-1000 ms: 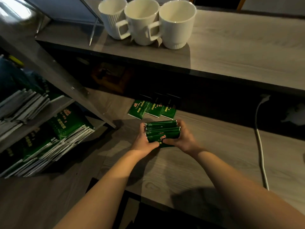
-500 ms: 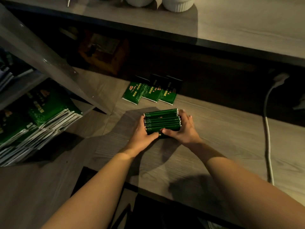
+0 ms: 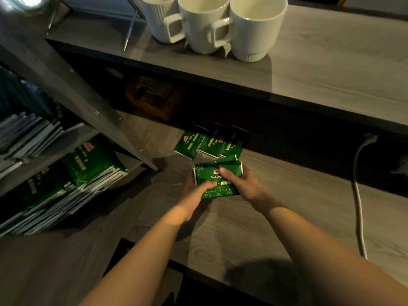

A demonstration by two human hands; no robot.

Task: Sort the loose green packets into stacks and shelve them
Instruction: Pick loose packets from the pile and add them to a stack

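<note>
Both hands gripped one stack of green packets (image 3: pixel 217 178) just above the counter (image 3: pixel 276 217), the left hand (image 3: pixel 194 193) curled around its left end with the thumb on top, the right hand (image 3: pixel 242 184) closed over its right end. Three more packets (image 3: pixel 207 144) lay side by side toward the counter's back edge. Shelved packets (image 3: pixel 72 184) filled the unit at left. White mugs (image 3: pixel 220 23) stood on the upper shelf (image 3: pixel 331 69).

Three mugs (image 3: pixel 216 23) stand on the upper shelf (image 3: pixel 331 69), loose packets (image 3: pixel 207 143) lie below them.
</note>
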